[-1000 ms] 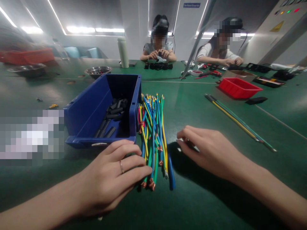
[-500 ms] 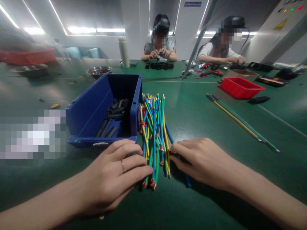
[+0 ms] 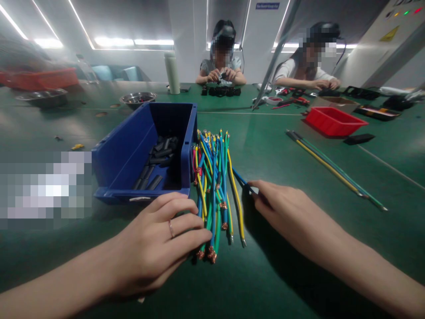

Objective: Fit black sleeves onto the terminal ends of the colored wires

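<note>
A bundle of cut wires (image 3: 214, 177), blue, green and yellow with bare copper or metal-tipped ends, lies lengthwise on the green table. My left hand (image 3: 166, 239), a ring on one finger, rests at the bundle's near left side. Its fingers stretch over with the tips touching the wires; the thumb is hidden. To the right of the bundle, my right hand (image 3: 282, 208) pinches a blue wire (image 3: 239, 178) between thumb and forefinger. That wire's far end still reaches the bundle, and its near part is hidden by the hand. A yellow wire (image 3: 237, 199) lies slightly apart, between bundle and right hand.
A blue bin (image 3: 116, 155) with black sleeve pieces (image 3: 162, 153) stands left of the bundle. Several separate wires (image 3: 332, 166) lie at right, near a red tray (image 3: 335, 122). Metal bowls (image 3: 137, 99) stand behind. Two people (image 3: 222, 62) work across the table.
My right hand has moved right and slightly up, drawing the blue wire away from the bundle. The yellow wire's near end has shifted right. My left hand has hardly moved.
</note>
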{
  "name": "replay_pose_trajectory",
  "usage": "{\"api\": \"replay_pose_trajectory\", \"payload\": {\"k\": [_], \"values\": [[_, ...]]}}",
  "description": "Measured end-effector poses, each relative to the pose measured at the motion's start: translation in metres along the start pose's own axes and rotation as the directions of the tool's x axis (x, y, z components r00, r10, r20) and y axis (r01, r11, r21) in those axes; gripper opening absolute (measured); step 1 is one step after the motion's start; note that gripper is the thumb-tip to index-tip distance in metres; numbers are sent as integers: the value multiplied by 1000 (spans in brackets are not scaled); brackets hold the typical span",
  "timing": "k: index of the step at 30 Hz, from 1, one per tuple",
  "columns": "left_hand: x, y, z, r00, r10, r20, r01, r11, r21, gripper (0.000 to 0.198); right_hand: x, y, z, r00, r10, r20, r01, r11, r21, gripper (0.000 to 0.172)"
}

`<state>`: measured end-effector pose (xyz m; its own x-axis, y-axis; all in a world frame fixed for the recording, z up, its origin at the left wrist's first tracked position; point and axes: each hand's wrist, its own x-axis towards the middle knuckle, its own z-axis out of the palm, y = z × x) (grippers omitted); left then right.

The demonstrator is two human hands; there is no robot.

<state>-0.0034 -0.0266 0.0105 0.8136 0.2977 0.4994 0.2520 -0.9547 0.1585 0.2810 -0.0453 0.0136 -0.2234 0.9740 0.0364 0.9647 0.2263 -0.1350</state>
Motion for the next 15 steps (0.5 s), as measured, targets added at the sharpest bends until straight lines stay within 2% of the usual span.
{"api": "replay_pose_trajectory", "payload": {"k": [2,4,5,7,8,9,11,15], "values": [[0,0,0,1000,0,3,0,1000,0,28,1,2,-1,999,20,-50,-8,972,234,29],[0,0,0,1000,0,1,0,1000,-1,28,5,5,-3,994,105,12,-97,861,499,27],[0,0,0,1000,0,-1,0,1000,-2,28,7,5,-4,983,156,100,-184,754,631,28],[1,0,0,1000,1,-6,-1,1000,1,28,11,6,-5,935,200,292,-354,482,802,39],[1,0,0,1000,1,-7,-1,1000,4,28,13,6,-5,912,199,358,-408,370,835,45],[1,0,0,1000,0,-6,0,1000,6,27,14,5,-5,900,192,392,-434,303,848,51],[1,1,-1,1000,-4,0,4,1000,13,27,16,3,-5,898,182,400,-433,213,876,57],[2,0,-2,1000,-4,6,4,1000,22,27,15,1,-5,889,189,417,-420,-25,907,57]]}}
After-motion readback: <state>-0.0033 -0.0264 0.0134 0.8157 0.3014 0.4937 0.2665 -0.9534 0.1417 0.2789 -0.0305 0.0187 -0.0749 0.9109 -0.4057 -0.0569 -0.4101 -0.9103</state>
